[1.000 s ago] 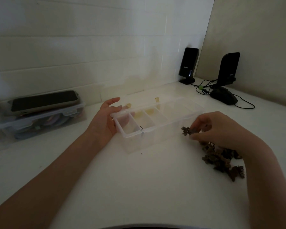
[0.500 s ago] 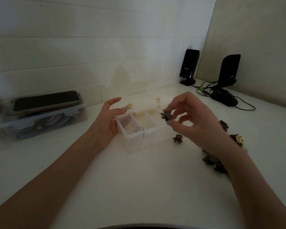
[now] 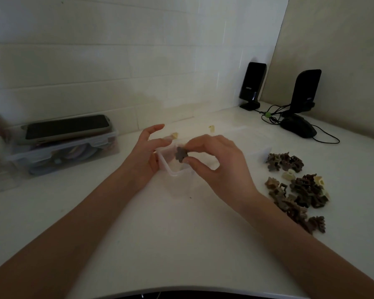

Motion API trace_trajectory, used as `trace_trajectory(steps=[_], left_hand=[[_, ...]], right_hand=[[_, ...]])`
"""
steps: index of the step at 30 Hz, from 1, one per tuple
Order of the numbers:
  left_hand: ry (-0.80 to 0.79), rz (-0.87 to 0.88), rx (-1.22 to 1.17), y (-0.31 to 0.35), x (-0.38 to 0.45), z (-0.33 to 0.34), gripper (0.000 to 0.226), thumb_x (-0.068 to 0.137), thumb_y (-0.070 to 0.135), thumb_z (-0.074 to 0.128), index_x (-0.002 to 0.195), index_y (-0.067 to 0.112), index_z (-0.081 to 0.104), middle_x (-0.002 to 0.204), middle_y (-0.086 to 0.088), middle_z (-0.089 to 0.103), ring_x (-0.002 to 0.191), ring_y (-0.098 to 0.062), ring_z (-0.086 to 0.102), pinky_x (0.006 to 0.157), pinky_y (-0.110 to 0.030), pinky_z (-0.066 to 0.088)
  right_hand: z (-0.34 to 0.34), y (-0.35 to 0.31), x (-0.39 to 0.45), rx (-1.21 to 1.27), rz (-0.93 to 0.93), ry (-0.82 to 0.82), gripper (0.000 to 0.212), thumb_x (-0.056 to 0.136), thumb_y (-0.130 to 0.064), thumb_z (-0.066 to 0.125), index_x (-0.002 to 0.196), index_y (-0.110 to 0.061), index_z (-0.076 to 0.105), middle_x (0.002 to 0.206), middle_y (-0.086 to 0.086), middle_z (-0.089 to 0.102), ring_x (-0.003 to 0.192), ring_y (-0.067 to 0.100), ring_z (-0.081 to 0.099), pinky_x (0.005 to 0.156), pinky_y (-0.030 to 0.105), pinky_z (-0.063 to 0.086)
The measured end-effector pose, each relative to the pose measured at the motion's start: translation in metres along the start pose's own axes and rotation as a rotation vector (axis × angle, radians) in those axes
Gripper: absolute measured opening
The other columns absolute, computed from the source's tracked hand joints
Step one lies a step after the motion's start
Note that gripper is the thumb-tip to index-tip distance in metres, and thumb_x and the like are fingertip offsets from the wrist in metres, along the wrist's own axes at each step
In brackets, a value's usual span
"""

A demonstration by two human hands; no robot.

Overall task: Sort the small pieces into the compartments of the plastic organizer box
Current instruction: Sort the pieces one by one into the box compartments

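The clear plastic organizer box [image 3: 168, 169] lies on the white desk, mostly hidden behind my hands. My left hand [image 3: 146, 154] rests against its left end with the thumb on the rim. My right hand [image 3: 216, 165] pinches a small dark brown clip-like piece [image 3: 180, 154] between thumb and fingers, right above the leftmost compartment. A pile of several brown and a few cream pieces [image 3: 298, 190] lies on the desk to the right of my right wrist. Two cream pieces [image 3: 212, 128] sit at the box's far edge.
A closed clear storage box [image 3: 61, 154] with a phone [image 3: 67, 127] on its lid stands at the left by the wall. Two black speakers [image 3: 252, 85] and a black mouse [image 3: 298, 127] with cables occupy the back right corner.
My right hand lifted a brown piece from the pile and carried it left, to over the leftmost compartment. The left hand stayed at the box's left end.
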State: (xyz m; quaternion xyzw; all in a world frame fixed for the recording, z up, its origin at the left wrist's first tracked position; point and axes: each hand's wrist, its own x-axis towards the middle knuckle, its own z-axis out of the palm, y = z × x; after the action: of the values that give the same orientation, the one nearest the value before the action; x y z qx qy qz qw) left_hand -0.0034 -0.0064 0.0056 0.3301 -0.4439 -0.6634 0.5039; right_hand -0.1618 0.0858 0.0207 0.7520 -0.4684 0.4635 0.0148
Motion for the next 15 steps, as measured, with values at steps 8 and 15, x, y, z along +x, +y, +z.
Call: trace_trajectory(steps=[8,15], left_hand=[[-0.013,0.002,-0.068,0.0,0.0,-0.001,0.038,0.086,-0.004,0.055,0.108,0.027,0.056,0.109,-0.008,0.069,0.081,-0.022,0.073,0.069,-0.026,0.056],[-0.013,0.006,-0.071,0.0,0.0,-0.002,0.04,0.085,-0.004,0.057,0.109,0.028,0.057,0.115,-0.009,0.068,0.085,-0.024,0.072,0.066,-0.025,0.057]], right_hand=[[-0.049,0.013,0.0,-0.046,0.18,0.154,0.02,0.087,-0.04,0.051,0.078,-0.028,0.063,0.075,-0.015,0.067,0.067,0.007,0.058,0.064,0.023,0.047],[-0.087,0.04,-0.009,-0.361,0.539,-0.176,0.03,0.074,-0.052,0.045,0.068,-0.03,0.064,0.067,-0.015,0.062,0.065,0.01,0.059,0.065,0.032,0.049]])
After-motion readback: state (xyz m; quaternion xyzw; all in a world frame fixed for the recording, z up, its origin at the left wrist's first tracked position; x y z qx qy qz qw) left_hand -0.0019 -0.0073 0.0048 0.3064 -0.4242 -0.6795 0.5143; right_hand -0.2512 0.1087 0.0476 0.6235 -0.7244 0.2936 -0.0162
